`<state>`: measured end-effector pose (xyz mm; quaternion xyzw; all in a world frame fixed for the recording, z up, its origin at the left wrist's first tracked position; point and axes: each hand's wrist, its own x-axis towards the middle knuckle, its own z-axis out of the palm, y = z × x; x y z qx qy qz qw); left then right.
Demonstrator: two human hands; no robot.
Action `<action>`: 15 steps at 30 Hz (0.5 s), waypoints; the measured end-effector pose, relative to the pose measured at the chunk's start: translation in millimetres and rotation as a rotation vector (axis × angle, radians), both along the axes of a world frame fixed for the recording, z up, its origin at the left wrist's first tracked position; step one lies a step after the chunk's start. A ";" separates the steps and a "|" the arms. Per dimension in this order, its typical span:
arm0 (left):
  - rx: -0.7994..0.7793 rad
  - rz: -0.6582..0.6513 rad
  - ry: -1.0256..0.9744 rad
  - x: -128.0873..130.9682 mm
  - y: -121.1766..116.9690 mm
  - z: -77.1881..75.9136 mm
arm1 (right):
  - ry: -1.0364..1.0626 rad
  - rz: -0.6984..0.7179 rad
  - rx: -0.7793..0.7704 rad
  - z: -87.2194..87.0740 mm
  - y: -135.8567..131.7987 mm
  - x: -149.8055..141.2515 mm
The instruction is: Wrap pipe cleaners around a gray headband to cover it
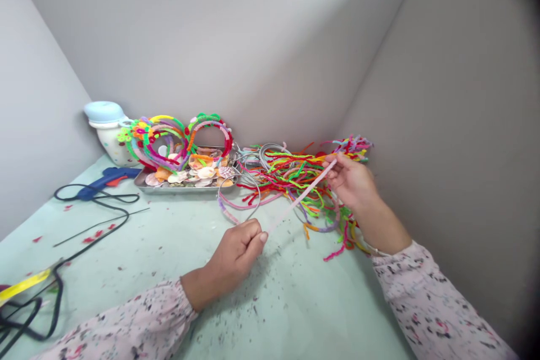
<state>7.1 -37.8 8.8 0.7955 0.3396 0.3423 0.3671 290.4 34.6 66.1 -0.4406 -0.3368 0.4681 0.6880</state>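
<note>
A pale pink pipe cleaner (299, 198) stretches straight between both my hands. My left hand (238, 250) pinches its near end with fingers curled closed. My right hand (352, 183) grips its far end between thumb and fingers, just above a tangled heap of coloured pipe cleaners (304, 180) lying on the pale green table (295, 304). A partly wrapped wire hoop (236, 202) lies on the table just beyond my left hand.
A metal tray (185, 187) holds shells and several pipe-cleaner-wrapped headbands (177, 138). A blue glue gun (105, 179) with a black cord (84, 230) lies at left, near a white pot with a blue lid (105, 124). Grey walls close in behind and right.
</note>
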 end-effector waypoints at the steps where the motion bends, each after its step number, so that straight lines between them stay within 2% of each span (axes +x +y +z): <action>1: 0.007 0.003 0.007 0.3 -0.6 1.1 | -0.082 -0.016 0.003 -2.4 1.0 1.5; 5: 0.009 0.008 0.016 0.2 -1.0 2.4 | -0.339 -0.019 -0.008 -8.0 2.4 7.4; 10: -0.015 -0.007 -0.006 -0.5 0.7 -1.9 | -0.230 0.030 -0.025 -3.3 0.3 12.2; 15: -0.200 -0.001 -0.099 -0.4 1.7 -5.7 | -0.228 0.001 -0.059 1.7 -1.9 16.9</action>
